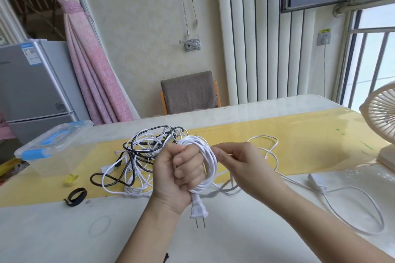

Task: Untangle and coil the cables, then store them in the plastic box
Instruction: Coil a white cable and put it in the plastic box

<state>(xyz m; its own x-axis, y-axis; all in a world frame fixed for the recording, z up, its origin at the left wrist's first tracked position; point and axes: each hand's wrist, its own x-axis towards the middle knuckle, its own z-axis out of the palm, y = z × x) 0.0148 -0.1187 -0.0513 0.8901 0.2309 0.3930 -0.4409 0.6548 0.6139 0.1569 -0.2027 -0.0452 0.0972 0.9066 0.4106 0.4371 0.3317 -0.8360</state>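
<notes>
My left hand (177, 172) is a fist held above the table, with a white cable coil (208, 161) wound round it. The cable's two-pin plug (198, 211) hangs below the fist. My right hand (237, 164) pinches the same white cable just right of the coil. Its loose length (271, 151) loops away over the yellow mat to an inline switch (316, 182). A tangle of black and white cables (141, 156) lies behind my left hand. The clear plastic box (53, 147) with blue latches stands shut at the left.
A cream desk fan (382, 128) stands at the table's right edge. A black strap (75, 196), a yellow tie (71, 179) and a clear rubber band (99, 225) lie front left. A grey chair (190, 92) is behind the table, and a small fridge (36, 89) to the left.
</notes>
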